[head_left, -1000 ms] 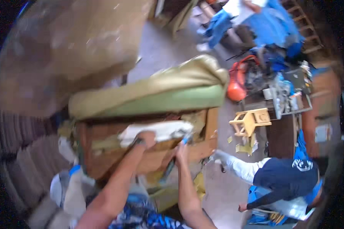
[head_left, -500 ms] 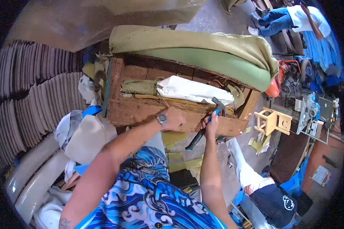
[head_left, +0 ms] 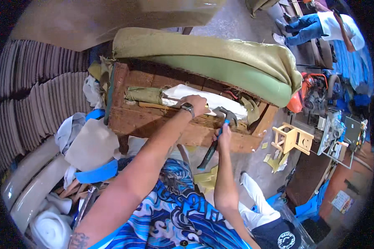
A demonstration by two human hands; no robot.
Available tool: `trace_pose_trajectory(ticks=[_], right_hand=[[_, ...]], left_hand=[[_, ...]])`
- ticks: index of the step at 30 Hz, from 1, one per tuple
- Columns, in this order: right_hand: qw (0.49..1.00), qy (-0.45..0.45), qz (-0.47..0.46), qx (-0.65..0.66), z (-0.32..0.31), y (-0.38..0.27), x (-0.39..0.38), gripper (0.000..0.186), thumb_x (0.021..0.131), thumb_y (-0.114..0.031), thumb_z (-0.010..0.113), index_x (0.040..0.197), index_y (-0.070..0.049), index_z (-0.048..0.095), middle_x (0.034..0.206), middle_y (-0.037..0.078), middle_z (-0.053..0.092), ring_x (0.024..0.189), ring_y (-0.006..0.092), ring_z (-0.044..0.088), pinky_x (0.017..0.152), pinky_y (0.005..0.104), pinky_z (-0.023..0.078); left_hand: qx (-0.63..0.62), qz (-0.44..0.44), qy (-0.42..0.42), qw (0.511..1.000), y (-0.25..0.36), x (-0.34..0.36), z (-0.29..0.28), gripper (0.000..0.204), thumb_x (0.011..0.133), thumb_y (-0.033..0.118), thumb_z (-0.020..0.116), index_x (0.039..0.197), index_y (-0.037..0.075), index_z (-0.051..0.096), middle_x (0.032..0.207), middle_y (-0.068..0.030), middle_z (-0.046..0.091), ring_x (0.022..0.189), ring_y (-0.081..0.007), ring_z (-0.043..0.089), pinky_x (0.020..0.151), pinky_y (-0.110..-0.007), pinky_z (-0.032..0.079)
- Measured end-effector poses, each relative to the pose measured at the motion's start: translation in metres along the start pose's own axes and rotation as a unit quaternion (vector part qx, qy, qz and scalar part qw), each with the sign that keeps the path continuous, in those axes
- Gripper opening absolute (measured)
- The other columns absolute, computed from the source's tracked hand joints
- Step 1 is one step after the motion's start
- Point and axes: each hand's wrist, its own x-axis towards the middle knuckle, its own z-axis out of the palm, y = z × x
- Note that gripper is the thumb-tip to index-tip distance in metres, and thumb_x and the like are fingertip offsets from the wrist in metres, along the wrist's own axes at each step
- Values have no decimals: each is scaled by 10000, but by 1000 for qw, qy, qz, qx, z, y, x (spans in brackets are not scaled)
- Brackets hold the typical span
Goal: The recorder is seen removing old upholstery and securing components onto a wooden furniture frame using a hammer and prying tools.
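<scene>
A wooden furniture frame (head_left: pixel 153 121), with loose green upholstery (head_left: pixel 232 75) along its far side, lies in front of me. Inside it is a long white wrapped piece (head_left: pixel 232 108) with an olive cloth end (head_left: pixel 143 95). My left hand (head_left: pixel 196 103), wearing a watch, is over the white piece with its fingers curled; whatever they pinch is hidden. In my right hand (head_left: pixel 223 136) is a claw hammer (head_left: pixel 207 155), gripped by its black and blue handle. Its metal head is up near the frame's near rail, close to my left hand.
Stacked folded brown material (head_left: pixel 54 99) fills the left side. A small wooden stool (head_left: pixel 293 139) stands on the right, beside yellow scraps (head_left: pixel 277 162). Another person (head_left: pixel 320 29) is at the far right, and a second person (head_left: pixel 266 218) is at the near right.
My left hand has moved from the near rail up and right onto the white piece. The hammer has shifted slightly left and down, still in my right hand.
</scene>
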Motion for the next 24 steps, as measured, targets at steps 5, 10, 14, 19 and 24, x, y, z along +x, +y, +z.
trace_pose_trajectory(ticks=[5,10,14,19,24], right_hand=[[992,21,-102,-75,15,-34,6,373,984,-375,334,1092,-43,463,716,95,473,605,195,525,515,325,468],[959,-85,40,-268,17,-49,19,343,974,-396,367,1004,-77,488,701,74,502,576,194,495,536,324,419],[995,54,15,77,5,-43,23,315,980,-410,357,867,-133,457,590,2,431,443,111,405,401,263,357],[955,-80,164,-232,4,-18,11,366,951,-456,389,923,-105,493,612,82,487,477,164,498,453,303,426],[986,25,-4,165,-7,-18,9,362,963,-448,379,863,-107,445,544,14,426,420,131,427,382,313,381]], left_hand=[[-10,-27,0,1000,2,3,-1,519,737,559,610,913,74,670,886,-156,672,820,-315,651,744,-450,518],[-1,-48,-43,998,4,2,-4,536,715,564,620,936,77,661,887,-148,672,829,-315,647,705,-450,521],[2,-42,-30,999,3,4,-7,515,712,540,636,955,87,667,919,-146,672,851,-312,647,723,-454,519],[17,-16,-91,996,4,3,-13,479,731,486,658,1015,101,667,984,-138,670,923,-309,642,771,-496,513],[-13,-27,-65,997,1,-3,-15,484,738,500,658,1002,94,664,972,-132,672,913,-313,642,760,-497,518]])
